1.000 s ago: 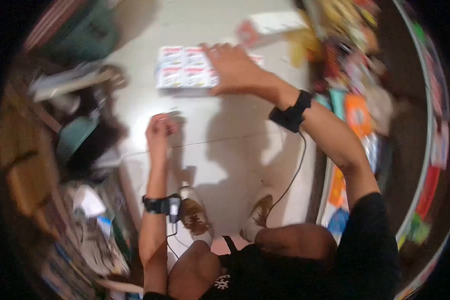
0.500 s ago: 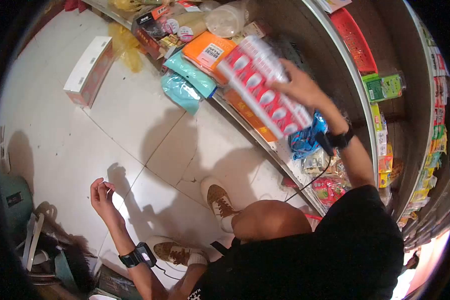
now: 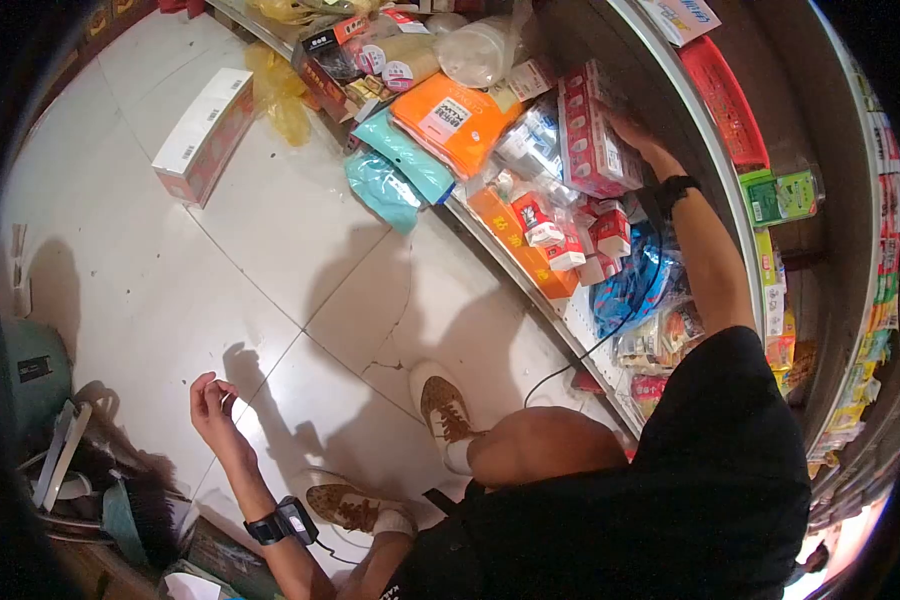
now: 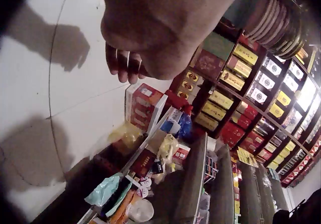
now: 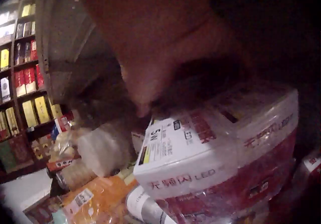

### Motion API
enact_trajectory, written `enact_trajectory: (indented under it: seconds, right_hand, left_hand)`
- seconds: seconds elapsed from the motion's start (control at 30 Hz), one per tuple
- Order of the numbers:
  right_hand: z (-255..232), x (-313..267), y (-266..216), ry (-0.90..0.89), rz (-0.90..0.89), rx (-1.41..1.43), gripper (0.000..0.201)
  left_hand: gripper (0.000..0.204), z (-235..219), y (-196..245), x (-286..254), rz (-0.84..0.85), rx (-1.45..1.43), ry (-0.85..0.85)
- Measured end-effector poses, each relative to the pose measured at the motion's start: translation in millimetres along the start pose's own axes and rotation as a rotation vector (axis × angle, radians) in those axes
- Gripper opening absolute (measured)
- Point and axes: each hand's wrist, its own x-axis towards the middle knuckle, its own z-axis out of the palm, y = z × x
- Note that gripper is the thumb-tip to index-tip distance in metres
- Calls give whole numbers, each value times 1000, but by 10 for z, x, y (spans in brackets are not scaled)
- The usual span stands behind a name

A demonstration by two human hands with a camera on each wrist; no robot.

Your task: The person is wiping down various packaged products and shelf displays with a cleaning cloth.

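A shrink-wrapped pack of red and white LED bulb boxes stands on the low shelf at right. My right hand grips it at its far side, with most of the fingers hidden behind it. In the right wrist view the thumb comes down by the upper edge of the pack, and shadow covers the rest of the hand. Small loose red and white boxes lie just in front of the pack. Over the tiled floor hangs my left hand, fingers loosely curled around nothing.
An orange packet, teal packets and a blue bag crowd the same shelf. Above it runs an upper shelf edge with a red basket. A long white and pink box lies on the floor.
The view has swung from the floor to the shelf. My right hand has brought the pack from the floor onto the shelf, past the orange packet. The left hand stays low and loose.
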Motion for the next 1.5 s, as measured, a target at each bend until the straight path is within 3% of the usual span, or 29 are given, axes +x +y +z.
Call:
enact_trajectory:
  seconds: [0.07, 0.17, 0.2, 0.23, 0.3, 0.4, 0.47, 0.6, 0.67, 0.7, 0.77, 0.87, 0.93, 1.03, 1.13, 1.23, 1.3, 1.37, 1.5]
  right_hand:
    - [-72, -72, -113, -219, -15, -79, 100]
    - [-98, -104, -114, -356, 157, -20, 96]
    - [11, 57, 94, -358, 163, -23, 96]
    - [199, 337, 467, -257, 81, -35, 94]
    - [208, 334, 359, -155, -3, -48, 93]
    - [31, 243, -114, -208, 27, -74, 92]
    - [-22, 221, -343, -153, -223, 24, 95]
    - [323, 773, -131, -62, -88, -50, 92]
    - [443, 936, 58, -3, 93, 4, 90]
    - [367, 838, 139, 5, 105, 130, 67]
    - [239, 840, 248, -5, 61, -46, 67]
    - [-49, 824, 1135, -42, -40, -553, 67]
    - [258, 1216, 2963, -164, -214, 162, 71]
    - [42, 131, 1727, -185, 133, -162, 74]
    - [486, 768, 3105, -14, -192, -198, 64]
    - [39, 242, 2038, -51, 95, -245, 61]
    - [-376, -86, 1615, -123, 106, -235, 62]
    - [-455, -189, 1514, -197, 108, -229, 63]
    - [-478, -279, 1993, -88, 69, -362, 60]
  left_hand:
    - [15, -30, -46, 39, -16, -3, 10]
    - [15, 4, -48, 90, -20, -6, -4]
    - [15, 19, -59, 105, -25, -5, -8]
    - [15, 33, -71, 112, -31, -10, -18]
    - [16, 72, -90, 112, -36, -19, -27]
    - [14, 127, -92, 108, -59, -27, -42]
    - [14, 146, -124, 110, -73, -23, -40]
    - [14, 149, -117, 92, -86, -3, -58]
    - [14, 140, -88, 65, -67, -23, -59]
    - [14, 129, -96, 62, -70, -26, -63]
    - [14, 106, -128, 63, -74, -22, -1]
    - [14, 76, -121, 60, -77, 3, -8]
    - [14, 50, -161, 78, -78, -13, -29]
    - [14, 84, -162, 88, -71, 17, -35]
    - [14, 124, -119, 73, -80, 36, -57]
    - [15, 197, -109, 36, -78, 33, -67]
    - [15, 209, -78, -12, -94, 34, -47]
    - [16, 141, -140, -4, -84, 33, -53]
    - [16, 62, -226, 8, -77, 28, -42]
